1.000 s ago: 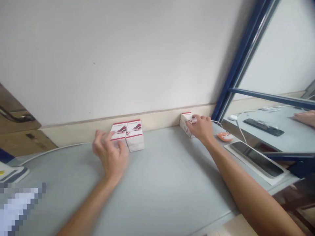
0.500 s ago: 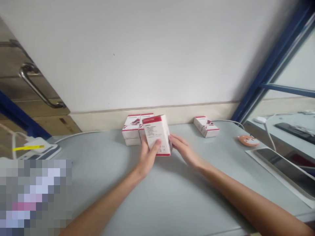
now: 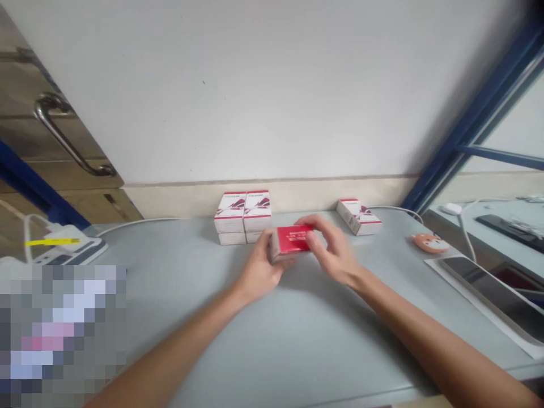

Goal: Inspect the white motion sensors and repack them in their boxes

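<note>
Now the held box shows its red face to the camera, where half a second ago a white printed side faced it. It has been tipped over between the two grips, which suggests it is being turned about rather than put down. It sits over the middle of the counter, toward the back edge, and looks lifted off the surface. The left grip cups it from the left side and from beneath; the right grip pinches its right end, thumb on the red face and fingers over the far edge.

Just behind and to the left, near the back edge, stands the box stack: two columns side by side, seemingly two high, so probably four boxes. One lone box lies toward the back right corner. Counting the held one, that likely makes six.

Farther out, along the right edge, are one orange-and-white object and one dark slab on a white backing. One power strip lies by the left edge, with one yellow tag on it.
</note>
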Tool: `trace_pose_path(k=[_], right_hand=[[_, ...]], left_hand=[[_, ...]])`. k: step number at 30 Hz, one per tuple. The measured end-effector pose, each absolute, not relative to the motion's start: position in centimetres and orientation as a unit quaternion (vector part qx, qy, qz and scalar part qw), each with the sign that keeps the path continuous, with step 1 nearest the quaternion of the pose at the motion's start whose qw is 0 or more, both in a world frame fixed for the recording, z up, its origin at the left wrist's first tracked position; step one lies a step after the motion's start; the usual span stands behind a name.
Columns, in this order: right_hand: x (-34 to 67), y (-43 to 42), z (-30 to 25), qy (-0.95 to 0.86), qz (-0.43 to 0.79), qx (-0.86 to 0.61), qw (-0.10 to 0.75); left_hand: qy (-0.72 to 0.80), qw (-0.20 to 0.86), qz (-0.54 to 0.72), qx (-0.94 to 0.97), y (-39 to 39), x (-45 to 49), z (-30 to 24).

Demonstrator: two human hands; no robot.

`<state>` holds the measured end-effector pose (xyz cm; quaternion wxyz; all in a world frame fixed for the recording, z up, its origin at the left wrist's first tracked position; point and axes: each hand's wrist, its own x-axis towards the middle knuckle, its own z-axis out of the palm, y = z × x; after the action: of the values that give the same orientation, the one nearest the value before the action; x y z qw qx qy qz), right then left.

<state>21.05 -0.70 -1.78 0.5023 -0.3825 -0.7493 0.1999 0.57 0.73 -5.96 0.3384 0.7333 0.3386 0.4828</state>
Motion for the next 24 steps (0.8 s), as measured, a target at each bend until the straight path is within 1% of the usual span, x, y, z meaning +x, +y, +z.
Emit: trace_pose_path(k=[2, 4, 5, 7, 10, 12, 14, 20, 22, 24], right_hand=[[21.1, -0.9, -1.7, -0.799, 0.161, -0.354, 0.458], [21.0, -1.1, -1.6, -0.814, 0.137, -0.349, 0.443], [20.9, -1.2, -1.5, -0.815, 0.130, -0.351, 0.442], [21.0, -1.3, -1.2, -0.817, 0.127, -0.350, 0.440], [21.5, -1.3, -0.6, -0.825, 0.141, -0.346, 0.424], [21.8, -1.4, -0.2, -0.826, 0.141, -0.352, 0.416], [22.1, -1.4, 0.1, -0.825, 0.136, -0.360, 0.413], [22.1, -1.7, 0.4, -0.792, 0.140, -0.395, 0.445], [21.9, -1.7, 0.5, -0.759, 0.148, -0.422, 0.473], [21.7, -1.6, 0.6, -0.707, 0.171, -0.458, 0.511]], left_hand=[[0.321, 0.353, 0.478, 0.738, 0.4, 0.6, -5.6], [0.312, 0.352, 0.479, 0.741, 0.0, 0.6, -5.4], [0.307, 0.336, 0.488, 0.745, -0.2, 0.5, -5.4], [0.282, 0.263, 0.521, 0.761, -0.2, 0.5, -5.5], [0.204, 0.124, 0.550, 0.801, 0.2, 0.6, -5.5], [0.183, 0.090, 0.549, 0.810, 0.4, 0.7, -5.4], [0.190, 0.086, 0.544, 0.812, 0.5, 0.7, -5.3], [0.185, 0.086, 0.506, 0.838, 0.3, 0.6, -5.4], [0.177, 0.059, 0.503, 0.844, 0.2, 0.6, -5.6], [0.163, 0.003, 0.504, 0.848, 0.2, 0.6, -5.6]])
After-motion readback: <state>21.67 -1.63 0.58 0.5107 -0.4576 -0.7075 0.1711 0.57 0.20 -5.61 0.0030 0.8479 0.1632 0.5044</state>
